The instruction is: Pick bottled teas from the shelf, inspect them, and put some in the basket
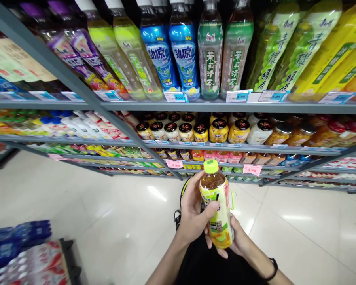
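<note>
A tea drink bottle [222, 221] with a light green cap and a yellow-green label showing fruit is held in front of me, tilted with its cap pointing towards the shelves. My left hand [192, 215] grips its left side, the thumb lying across the label. From below and the right, my right hand [240, 237] cradles the lower part, with some fingertips showing under the base. Behind the bottle, the right hand's other fingers are hidden. A dark band [273, 270] circles my right wrist.
A grey shelf unit [195, 106] crosses the view, its top row packed with bottled drinks [210, 59] above price tags. Jars [218, 130] fill the shelf below. Wrapped packs of bottles [32, 263] stand at lower left on the tiled floor [112, 221].
</note>
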Action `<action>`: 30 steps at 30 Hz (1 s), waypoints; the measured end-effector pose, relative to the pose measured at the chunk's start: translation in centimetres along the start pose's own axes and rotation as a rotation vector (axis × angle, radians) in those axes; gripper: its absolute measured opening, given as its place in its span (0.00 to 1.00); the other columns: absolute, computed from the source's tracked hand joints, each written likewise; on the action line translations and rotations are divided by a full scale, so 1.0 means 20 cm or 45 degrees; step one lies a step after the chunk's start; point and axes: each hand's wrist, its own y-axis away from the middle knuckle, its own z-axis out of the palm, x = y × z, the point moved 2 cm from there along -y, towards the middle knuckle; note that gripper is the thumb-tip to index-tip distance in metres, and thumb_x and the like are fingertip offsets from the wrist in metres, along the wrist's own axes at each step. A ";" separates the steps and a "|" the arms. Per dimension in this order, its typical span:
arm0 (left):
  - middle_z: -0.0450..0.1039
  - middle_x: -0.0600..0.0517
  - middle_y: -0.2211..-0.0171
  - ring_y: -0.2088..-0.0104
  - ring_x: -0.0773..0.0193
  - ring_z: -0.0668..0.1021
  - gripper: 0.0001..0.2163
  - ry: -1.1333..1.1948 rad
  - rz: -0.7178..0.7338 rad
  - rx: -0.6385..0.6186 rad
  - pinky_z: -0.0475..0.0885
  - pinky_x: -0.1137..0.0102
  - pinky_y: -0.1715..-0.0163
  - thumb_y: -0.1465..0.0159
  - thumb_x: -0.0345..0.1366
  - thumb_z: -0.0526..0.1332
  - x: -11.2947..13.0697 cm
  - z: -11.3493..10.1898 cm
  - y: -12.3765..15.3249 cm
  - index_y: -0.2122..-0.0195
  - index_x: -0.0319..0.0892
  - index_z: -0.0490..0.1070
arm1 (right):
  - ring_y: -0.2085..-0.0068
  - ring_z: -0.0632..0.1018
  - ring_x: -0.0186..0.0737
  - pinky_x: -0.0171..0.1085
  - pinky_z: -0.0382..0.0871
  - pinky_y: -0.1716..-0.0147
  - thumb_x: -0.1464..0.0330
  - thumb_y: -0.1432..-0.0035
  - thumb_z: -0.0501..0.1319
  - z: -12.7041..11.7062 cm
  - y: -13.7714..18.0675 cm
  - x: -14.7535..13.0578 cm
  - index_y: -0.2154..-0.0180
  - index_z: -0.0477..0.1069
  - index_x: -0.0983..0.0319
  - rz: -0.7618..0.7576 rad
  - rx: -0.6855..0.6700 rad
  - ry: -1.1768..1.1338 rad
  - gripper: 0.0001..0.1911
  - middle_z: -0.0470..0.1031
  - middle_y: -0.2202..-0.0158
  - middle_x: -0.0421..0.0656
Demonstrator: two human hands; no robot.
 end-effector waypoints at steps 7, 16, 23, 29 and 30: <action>0.77 0.50 0.41 0.43 0.58 0.80 0.26 0.020 -0.003 0.027 0.75 0.71 0.44 0.35 0.39 0.74 -0.01 0.01 -0.01 0.36 0.55 0.73 | 0.68 0.82 0.46 0.29 0.69 0.85 0.40 0.34 0.62 0.02 0.02 -0.01 0.40 0.64 0.60 -0.004 -0.030 -0.004 0.36 0.79 0.59 0.53; 0.80 0.50 0.58 0.63 0.63 0.81 0.25 0.233 -0.445 0.573 0.77 0.72 0.62 0.43 0.50 0.77 -0.18 -0.05 -0.10 0.50 0.42 0.76 | 0.55 0.84 0.58 0.51 0.81 0.61 0.43 0.29 0.56 0.14 0.08 -0.17 0.43 0.73 0.67 0.007 -0.038 0.209 0.34 0.81 0.56 0.58; 0.82 0.41 0.57 0.65 0.52 0.84 0.22 0.535 -0.790 0.482 0.79 0.67 0.72 0.37 0.52 0.62 -0.24 -0.02 -0.14 0.55 0.37 0.77 | 0.61 0.86 0.50 0.49 0.84 0.62 0.49 0.30 0.65 0.17 0.06 -0.28 0.41 0.70 0.65 -0.061 0.197 0.575 0.29 0.82 0.55 0.54; 0.82 0.39 0.52 0.51 0.44 0.84 0.21 0.729 -0.742 0.467 0.82 0.58 0.56 0.33 0.48 0.57 -0.29 -0.04 -0.10 0.51 0.36 0.78 | 0.71 0.85 0.45 0.39 0.84 0.72 0.52 0.35 0.71 0.15 0.04 -0.27 0.43 0.69 0.66 -0.077 0.347 0.632 0.30 0.83 0.64 0.49; 0.81 0.39 0.50 0.49 0.44 0.83 0.23 0.756 -0.713 0.456 0.82 0.58 0.54 0.32 0.50 0.57 -0.30 -0.04 -0.09 0.50 0.35 0.78 | 0.71 0.85 0.45 0.37 0.83 0.73 0.52 0.35 0.72 0.14 0.04 -0.26 0.43 0.69 0.66 -0.087 0.370 0.653 0.30 0.83 0.65 0.49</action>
